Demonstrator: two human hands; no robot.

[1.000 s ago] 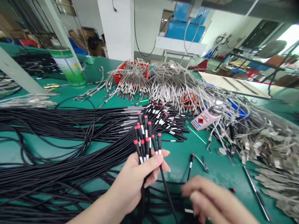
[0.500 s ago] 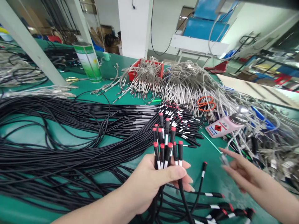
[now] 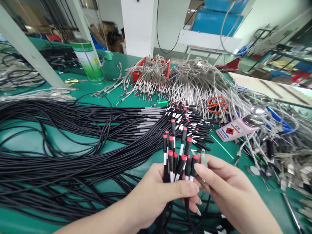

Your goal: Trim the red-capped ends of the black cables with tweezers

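Red-tipped black cables point(image 3: 177, 155), a fistful, upright in left hand point(image 3: 156, 195), fingers wrapped tight round the bundle above the green tabletop point(image 3: 31, 144). Half a second ago right hand point(image 3: 226, 188) was out by the loose metal parts; now it's back against the bundle, fingers pinching a small metal clip point(image 3: 203, 158) just beside the nearest cable end. Looks like clip and cable are about to meet.
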